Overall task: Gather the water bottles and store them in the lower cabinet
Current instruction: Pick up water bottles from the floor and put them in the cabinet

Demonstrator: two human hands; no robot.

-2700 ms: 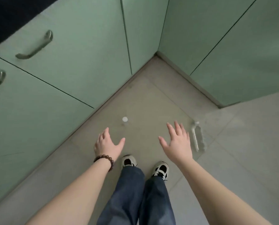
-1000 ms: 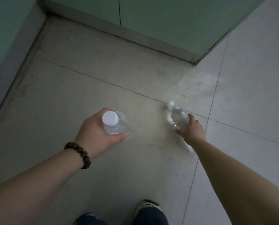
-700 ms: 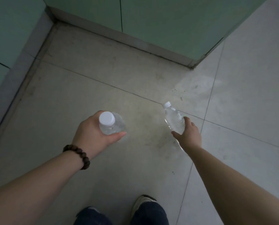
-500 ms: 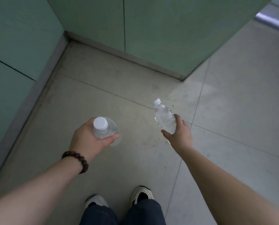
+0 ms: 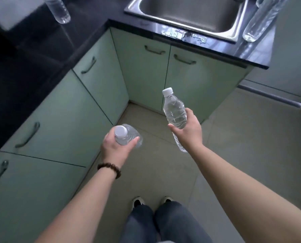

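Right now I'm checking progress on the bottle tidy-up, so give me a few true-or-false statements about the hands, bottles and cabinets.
1. Each hand holds a bottle: left hand, right hand. True.
2. The cabinet doors under the sink stand open. False: they are closed.
3. More bottles lie on the counter. True.
4. The right hand's bottle has no cap. False: it has a white cap.

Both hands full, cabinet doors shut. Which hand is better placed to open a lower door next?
Right, probably. The right hand holds its bottle close in front of the under-sink doors, near the right door handle. The left hand grips its bottle lower, farther from those handles. Either must free fingers first.
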